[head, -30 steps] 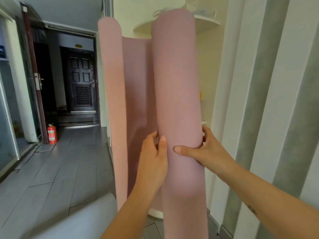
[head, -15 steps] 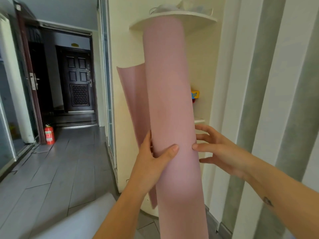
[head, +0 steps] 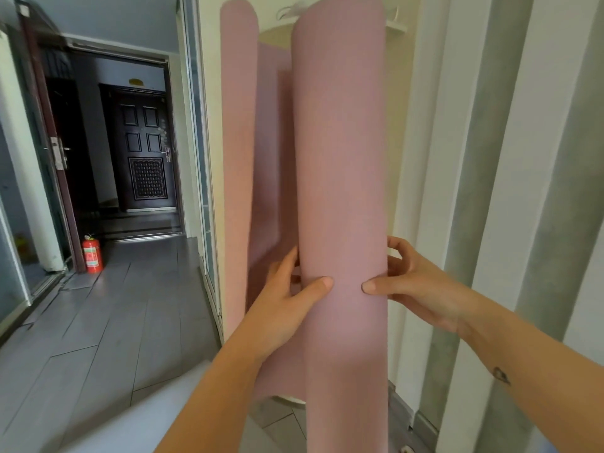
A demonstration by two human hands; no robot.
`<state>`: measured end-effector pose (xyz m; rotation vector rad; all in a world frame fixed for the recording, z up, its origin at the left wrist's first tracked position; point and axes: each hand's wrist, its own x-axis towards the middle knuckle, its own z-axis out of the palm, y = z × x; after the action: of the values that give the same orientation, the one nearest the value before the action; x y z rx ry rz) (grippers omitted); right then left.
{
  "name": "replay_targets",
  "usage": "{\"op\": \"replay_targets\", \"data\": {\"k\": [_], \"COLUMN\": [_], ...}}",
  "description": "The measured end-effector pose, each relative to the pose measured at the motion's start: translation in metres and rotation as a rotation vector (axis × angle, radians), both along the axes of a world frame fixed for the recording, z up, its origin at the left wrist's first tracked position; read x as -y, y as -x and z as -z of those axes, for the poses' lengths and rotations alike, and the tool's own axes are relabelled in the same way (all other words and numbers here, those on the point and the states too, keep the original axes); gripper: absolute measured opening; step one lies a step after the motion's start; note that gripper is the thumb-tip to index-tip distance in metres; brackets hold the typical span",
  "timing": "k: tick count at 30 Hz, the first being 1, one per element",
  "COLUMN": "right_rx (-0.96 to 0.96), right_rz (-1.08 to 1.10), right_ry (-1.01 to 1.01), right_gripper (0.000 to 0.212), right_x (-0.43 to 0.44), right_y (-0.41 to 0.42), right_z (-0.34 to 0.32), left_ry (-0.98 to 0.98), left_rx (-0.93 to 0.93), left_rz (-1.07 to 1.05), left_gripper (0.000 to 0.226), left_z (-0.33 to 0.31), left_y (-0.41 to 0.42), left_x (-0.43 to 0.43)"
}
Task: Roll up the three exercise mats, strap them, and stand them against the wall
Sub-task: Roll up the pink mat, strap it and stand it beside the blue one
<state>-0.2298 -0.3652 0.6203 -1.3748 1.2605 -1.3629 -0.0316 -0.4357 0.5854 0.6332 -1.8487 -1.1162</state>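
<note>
Pink mat [head: 340,158] looks light, soft and springy, one flap [head: 238,158] loose; left grip [head: 284,302] and right grip [head: 418,289] clasp the roll's middle.

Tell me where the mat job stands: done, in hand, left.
Done: nothing finished shows; no strapped mat stands in view. In hand: the pink mat is upright and only partly rolled, its loose flap standing open to the left, while the left hand and right hand grip the roll. Left: close that flap, strap this mat, stand it against the wall, then do the other two.
</note>
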Motion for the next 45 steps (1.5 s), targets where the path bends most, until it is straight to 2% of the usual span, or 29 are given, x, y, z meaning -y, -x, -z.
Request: {"op": "replay_targets", "data": {"k": [5, 9, 10, 12, 15, 18, 20, 23, 24, 26, 30, 32, 34, 37, 40, 42, 45], "right_rx": [0.057, 0.195, 0.236, 0.236, 0.098, -0.091, -0.080, 0.012, 0.028, 0.076, 0.231, 0.161, 0.087, -0.002, -0.086, -0.062, -0.011], "right_rz": [0.133, 0.115, 0.114, 0.147, 0.149, 0.091, 0.096, 0.081, 0.066, 0.030, -0.062, -0.036, 0.021, 0.063, 0.072, 0.102, 0.119], "right_ry": [0.094, 0.145, 0.150, 0.148, 0.105, 0.030, 0.014, 0.062, 0.069, 0.066, 0.061, 0.069, 0.077, 0.058, 0.054, 0.053, 0.073], "right_gripper": [0.089, 0.042, 0.037, 0.046, 0.071, 0.070, 0.071, 0.082, 0.086, 0.085, 0.054, 0.048, 0.057, 0.088, 0.087, 0.091, 0.098], "right_x": [0.000, -0.002, -0.002, -0.002, -0.007, -0.013, -0.014, -0.014, -0.013, -0.014, -0.017, -0.018, -0.018, -0.019, -0.019, -0.018, -0.017], "right_y": [-0.011, -0.007, -0.004, 0.002, 0.010, 0.009, 0.006, -0.002, -0.005, -0.004, 0.011, 0.016, 0.019, 0.023, 0.022, 0.020, 0.014], "right_z": [0.006, 0.006, 0.006, 0.005, 0.000, -0.002, 0.003, 0.007, 0.007, 0.007, 0.006, 0.006, 0.007, 0.009, 0.010, 0.015, 0.017], "left_ry": [0.110, 0.192, 0.202, 0.206, 0.159, 0.019, 0.004, 0.022, 0.022, 0.027, 0.053, 0.064, 0.067, 0.094, 0.180, 0.220, 0.156], "left_rx": [-0.047, 0.007, 0.017, 0.015, -0.006, -0.079, -0.072, -0.028, -0.023, -0.028, -0.089, -0.101, -0.071, -0.042, 0.007, 0.001, -0.041], "left_rz": [-0.156, -0.228, -0.225, -0.218, -0.192, -0.117, -0.089, -0.053, -0.037, -0.015, -0.035, -0.063, -0.080, -0.107, -0.196, -0.222, -0.178], "left_gripper": [0.061, 0.045, 0.042, 0.042, 0.043, 0.042, 0.041, 0.068, 0.071, 0.063, 0.063, 0.047, 0.029, 0.025, 0.028, 0.031, 0.031], "left_z": [0.000, 0.006, 0.006, 0.008, 0.009, 0.004, -0.003, -0.012, -0.013, -0.012, -0.006, -0.003, -0.003, 0.000, 0.001, 0.001, 0.005], "left_y": [0.006, 0.011, 0.011, 0.011, 0.011, 0.011, 0.010, 0.009, 0.008, 0.009, 0.011, 0.013, 0.016, 0.018, 0.019, 0.023, 0.027], "left_x": [-0.007, -0.005, -0.006, -0.006, -0.003, -0.001, -0.006, -0.013, -0.013, -0.012, -0.004, -0.002, 0.000, 0.008, 0.012, 0.011, 0.012]}}
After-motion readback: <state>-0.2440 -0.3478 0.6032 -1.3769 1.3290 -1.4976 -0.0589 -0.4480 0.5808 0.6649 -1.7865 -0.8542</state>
